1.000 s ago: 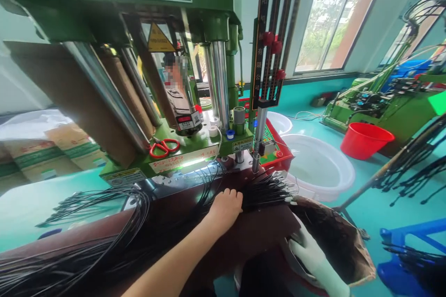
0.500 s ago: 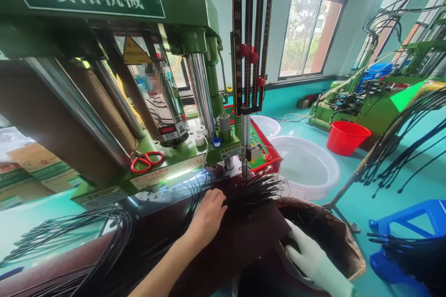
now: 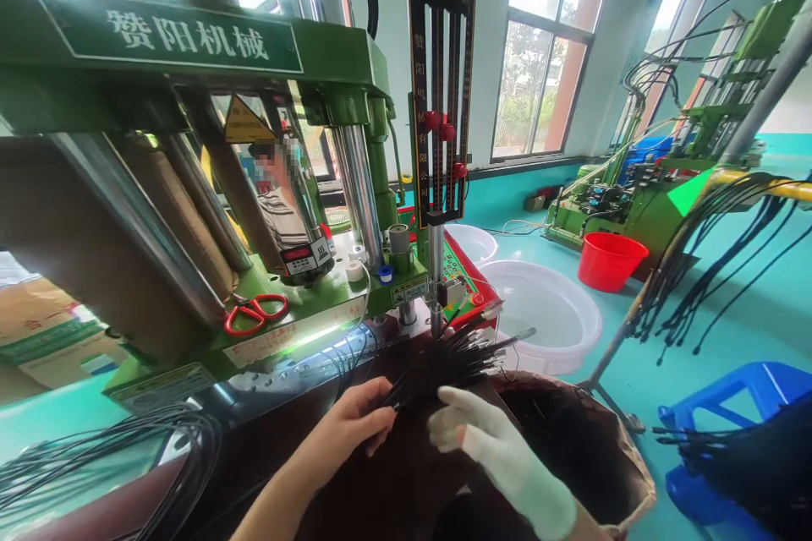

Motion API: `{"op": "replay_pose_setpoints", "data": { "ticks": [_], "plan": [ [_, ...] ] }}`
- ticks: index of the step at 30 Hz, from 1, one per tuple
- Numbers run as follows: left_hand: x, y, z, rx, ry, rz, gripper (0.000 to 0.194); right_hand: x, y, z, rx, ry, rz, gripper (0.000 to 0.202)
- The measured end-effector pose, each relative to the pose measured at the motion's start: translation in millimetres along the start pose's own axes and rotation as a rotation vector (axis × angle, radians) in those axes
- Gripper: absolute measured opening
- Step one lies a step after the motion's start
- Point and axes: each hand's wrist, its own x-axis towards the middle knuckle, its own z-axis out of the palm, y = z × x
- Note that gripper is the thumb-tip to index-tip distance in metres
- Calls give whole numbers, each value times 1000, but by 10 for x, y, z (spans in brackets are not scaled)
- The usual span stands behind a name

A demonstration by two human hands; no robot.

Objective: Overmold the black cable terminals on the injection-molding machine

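Note:
My bare left hand (image 3: pixel 359 423) is closed around the near ends of a bundle of black cables (image 3: pixel 450 363) lying on the dark red table (image 3: pixel 406 473). The cables fan out away from me, toward the right. My right hand (image 3: pixel 485 439), in a pale glove, is just right of my left hand, with fingers bent and apart and nothing seen in them. More long black cables (image 3: pixel 190 439) curve over the table at the left.
A green press (image 3: pixel 342 287) stands ahead, with red scissors (image 3: pixel 257 313) on its ledge. At the right are a paper-lined bin (image 3: pixel 634 473), a white tub (image 3: pixel 589 313), a red bucket (image 3: pixel 612 262), a blue stool (image 3: pixel 761 380) and a rack with hanging cables (image 3: pixel 698 270).
My right hand has moved from the bin leftward to beside the cables. My left hand has come back slightly and closed on the cable ends. The view has tilted up.

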Motion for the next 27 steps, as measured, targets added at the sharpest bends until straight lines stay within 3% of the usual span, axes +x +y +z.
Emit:
{"op": "replay_pose_setpoints", "data": {
  "ticks": [2,5,6,8,10,11,12,14,16,18,23,27],
  "plan": [
    [6,-11,24,21,47,10,29,186,50,157,234,-53,-3,43],
    [11,18,44,70,108,27,29,388,35,295,335,-114,-101,38],
    [12,27,48,65,116,17,29,440,0,299,342,-79,-183,39],
    [14,28,51,26,136,1,30,535,-100,224,358,109,-399,45],
    [22,2,45,-21,178,-2,30,612,-199,62,378,327,-579,49],
    [29,-18,39,-41,194,3,30,636,-232,-30,386,368,-613,49],
    [39,-40,33,-58,197,9,29,645,-249,-115,387,346,-597,47],
    [69,-81,21,-83,181,24,29,613,-235,-219,350,149,-416,38],
    [107,-107,17,-97,150,34,29,538,-187,-211,294,-75,-198,36],
    [140,-116,27,-95,139,35,30,468,-152,-118,300,-154,-126,39],
    [156,-154,124,-4,93,-14,35,535,-202,91,531,57,-303,37],
    [93,-288,258,58,141,-36,37,666,-217,105,515,230,-268,43]
  ]
}}
